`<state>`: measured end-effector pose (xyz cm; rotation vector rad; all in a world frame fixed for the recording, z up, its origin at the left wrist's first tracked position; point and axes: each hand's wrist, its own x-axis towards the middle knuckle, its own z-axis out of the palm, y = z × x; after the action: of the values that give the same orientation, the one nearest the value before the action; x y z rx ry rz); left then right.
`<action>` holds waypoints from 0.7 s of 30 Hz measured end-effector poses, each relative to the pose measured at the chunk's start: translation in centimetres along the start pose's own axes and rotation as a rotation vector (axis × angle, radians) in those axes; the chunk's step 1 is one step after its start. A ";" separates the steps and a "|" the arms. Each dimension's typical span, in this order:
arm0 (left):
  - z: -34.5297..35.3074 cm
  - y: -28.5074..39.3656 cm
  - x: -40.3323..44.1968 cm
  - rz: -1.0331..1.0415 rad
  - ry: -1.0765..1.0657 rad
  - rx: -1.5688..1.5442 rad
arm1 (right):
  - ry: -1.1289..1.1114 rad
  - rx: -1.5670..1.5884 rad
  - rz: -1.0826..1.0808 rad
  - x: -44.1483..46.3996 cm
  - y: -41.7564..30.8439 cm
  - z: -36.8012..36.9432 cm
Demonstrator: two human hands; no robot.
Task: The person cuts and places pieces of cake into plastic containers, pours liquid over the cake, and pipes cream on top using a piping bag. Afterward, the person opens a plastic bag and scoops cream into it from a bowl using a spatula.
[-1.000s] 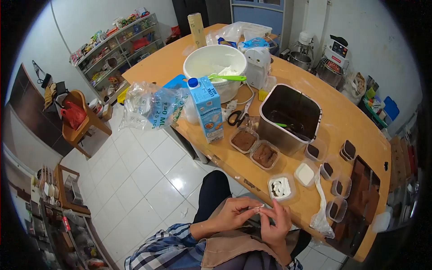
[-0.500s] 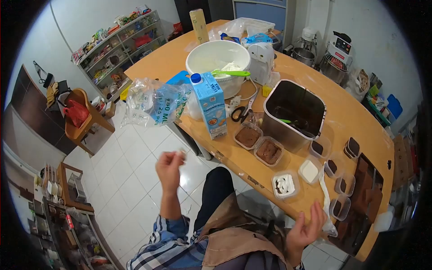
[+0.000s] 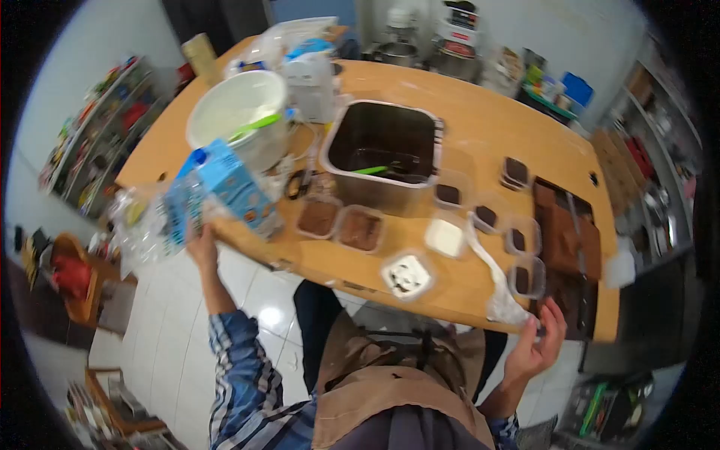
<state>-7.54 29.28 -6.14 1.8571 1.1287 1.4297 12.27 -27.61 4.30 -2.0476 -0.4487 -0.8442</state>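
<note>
My left hand (image 3: 201, 249) is at the table's left front edge, its fingertips against the clear printed plastic bag (image 3: 142, 225). Blur hides whether they grip it. A blue milk carton (image 3: 234, 184) stands just beyond. At the right front edge is my right hand (image 3: 534, 349), fingers apart and nothing held, close to the tip of a white piping bag (image 3: 491, 270). Near it are clear tubs with dark cake (image 3: 525, 277), a white-filled tub (image 3: 445, 237) and a tub with piped white cream (image 3: 407, 276). Two tubs of brown filling (image 3: 361, 229) sit left of these.
A deep metal pan (image 3: 375, 191) with dark contents and a green-handled tool stands mid-table. Behind the carton are a white bowl (image 3: 202, 120) with a green spatula and a white mixer (image 3: 310, 90). Black scissors (image 3: 298, 184) lie between. A tray of brown cake (image 3: 566, 240) is at right.
The view has turned right. My left hand has moved from above the floor to the plastic bag. My right hand has come nearer the piping bag's end and the cake tray.
</note>
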 end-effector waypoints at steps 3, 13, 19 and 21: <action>-1.3 -0.5 -3.2 -0.041 0.033 -0.150 | -0.132 -0.139 0.023 1.4 1.3 -0.5; -0.7 16.1 -19.1 0.031 0.118 -0.244 | -0.422 -0.267 0.056 0.8 1.1 -0.2; 2.4 27.4 -24.3 0.409 -0.800 -0.460 | -0.467 -0.363 0.076 -0.1 2.2 -0.7; 4.1 29.8 -25.9 0.341 -1.068 -0.514 | -0.433 -0.292 0.061 -0.3 2.5 -1.0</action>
<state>2.80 -7.78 3.73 1.9979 -0.0723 0.5571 13.14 -29.91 3.04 -2.5139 -0.5164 -0.4422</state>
